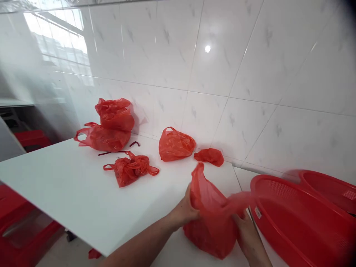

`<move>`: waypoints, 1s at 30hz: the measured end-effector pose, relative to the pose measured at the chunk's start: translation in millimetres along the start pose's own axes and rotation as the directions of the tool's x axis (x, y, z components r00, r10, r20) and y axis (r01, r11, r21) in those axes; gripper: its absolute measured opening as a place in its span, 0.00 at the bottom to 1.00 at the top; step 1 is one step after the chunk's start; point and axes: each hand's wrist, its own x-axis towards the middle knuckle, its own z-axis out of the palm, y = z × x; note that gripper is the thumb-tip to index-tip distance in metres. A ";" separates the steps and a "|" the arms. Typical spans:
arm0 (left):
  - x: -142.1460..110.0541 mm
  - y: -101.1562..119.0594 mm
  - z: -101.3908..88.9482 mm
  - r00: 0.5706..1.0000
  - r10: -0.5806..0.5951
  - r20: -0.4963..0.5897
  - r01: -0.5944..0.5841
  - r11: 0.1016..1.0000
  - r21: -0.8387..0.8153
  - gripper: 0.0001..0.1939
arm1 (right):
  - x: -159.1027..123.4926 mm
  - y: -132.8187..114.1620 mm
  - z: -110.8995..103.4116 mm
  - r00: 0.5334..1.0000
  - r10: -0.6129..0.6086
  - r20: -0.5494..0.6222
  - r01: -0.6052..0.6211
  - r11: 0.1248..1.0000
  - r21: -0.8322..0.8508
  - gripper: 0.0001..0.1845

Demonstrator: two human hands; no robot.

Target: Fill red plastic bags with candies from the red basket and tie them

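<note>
A red plastic bag (210, 222) is held between my two hands over the near right part of the white table. My left hand (187, 207) grips its left side, the fingertips hidden behind the plastic. On the other side my right hand (243, 230) is closed on the bag, its fingers partly covered by the film. One handle of the bag stands up and the other stretches right, slightly blurred. What lies inside cannot be made out. Nearest beyond it are a small red bundle (210, 157) and an upright red bag (176, 145) by the wall.
Two red plastic baskets (257, 200) stand at the right. A knotted red bag (130, 170) lies mid-table. Two stacked red bags (111, 138) sit at the back left, near dark red sticks (135, 143). A tiled wall (172, 107) bounds the back; a red stool (19, 230) stands lower left.
</note>
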 end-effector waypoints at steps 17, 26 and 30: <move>36.6 -19.3 -35.3 0.897 -0.372 -0.237 0.137 0.745 -0.653 0.14 | 48.9 -10.0 64.9 0.969 0.004 0.246 -0.161 0.766 0.622 0.07; 34.1 -15.5 -24.6 0.939 -0.315 -0.138 0.178 0.790 -0.586 0.08 | 35.9 8.3 78.4 0.965 0.027 0.262 -0.062 0.990 0.127 0.27; 33.6 -13.3 -18.6 0.962 -0.227 -0.150 0.123 0.854 -0.505 0.08 | 33.0 8.0 80.8 0.943 0.104 0.315 -0.116 0.993 0.020 0.39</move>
